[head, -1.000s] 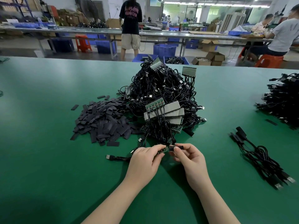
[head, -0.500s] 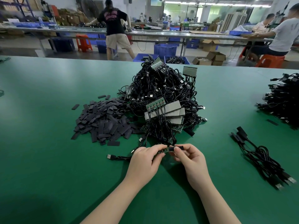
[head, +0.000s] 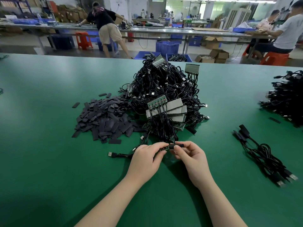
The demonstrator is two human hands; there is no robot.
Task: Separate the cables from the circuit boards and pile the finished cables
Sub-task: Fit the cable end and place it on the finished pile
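A tall heap of black cables (head: pixel 165 89) still joined to green circuit boards (head: pixel 156 102) rises at the table's middle. In front of it my left hand (head: pixel 146 158) pinches a small green circuit board (head: pixel 164 148). My right hand (head: pixel 191 158) pinches a black sleeve (head: pixel 177 146) at that board's right end. A cable with a USB plug (head: pixel 111 154) trails left from under my left hand. A small bundle of separated cables (head: pixel 264 155) lies to the right on the green table (head: pixel 49 161).
A pile of flat black sleeves (head: pixel 105 119) lies left of the heap. Another large cable pile (head: pixel 285 99) sits at the right edge. Beyond the table's far edge are blue bins (head: pixel 166 47), benches, stools and people at work.
Both hands have stayed in place, with the black sleeve in my right hand a little further right along the board. A person in the background has moved left and bent over a bench.
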